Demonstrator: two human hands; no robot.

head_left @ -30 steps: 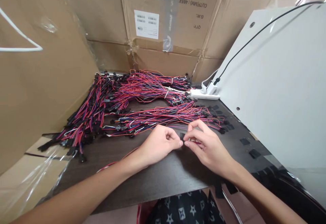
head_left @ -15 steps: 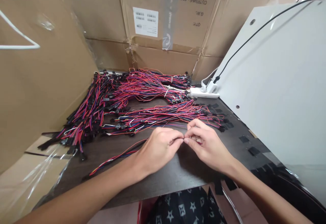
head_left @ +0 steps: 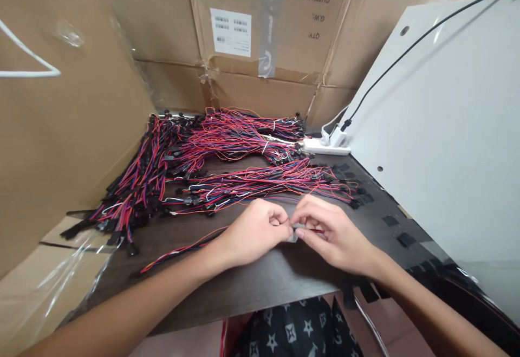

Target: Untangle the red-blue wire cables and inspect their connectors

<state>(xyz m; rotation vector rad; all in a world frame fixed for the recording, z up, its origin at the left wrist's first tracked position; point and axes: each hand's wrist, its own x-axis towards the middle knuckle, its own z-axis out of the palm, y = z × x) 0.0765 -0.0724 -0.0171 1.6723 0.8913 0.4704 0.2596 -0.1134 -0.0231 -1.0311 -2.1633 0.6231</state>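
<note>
My left hand (head_left: pixel 260 232) and my right hand (head_left: pixel 331 232) meet over the front part of the dark table, fingertips almost touching. Between them shows a small greyish piece (head_left: pixel 293 235), pinched by the left thumb and fingers. The right fingers are closed around a thin cable with a bit of red showing; most of it is hidden. A loose wire bundle (head_left: pixel 174 253), red, blue and yellow at its end, runs under my left wrist. Just behind the hands lies a long bundle of red and dark wires (head_left: pixel 260 182).
More wire bundles (head_left: pixel 231 136) are heaped at the back and a pile (head_left: pixel 138 183) lies at the left. A white power strip (head_left: pixel 327 147) sits at the back right beside a white panel (head_left: pixel 439 129). Black tape pieces (head_left: pixel 405 239) dot the right edge. Cardboard (head_left: pixel 264 94) stands behind.
The fingertips have shifted slightly and moved a little apart, and the greyish piece now shows between them. The bundles on the table have not moved.
</note>
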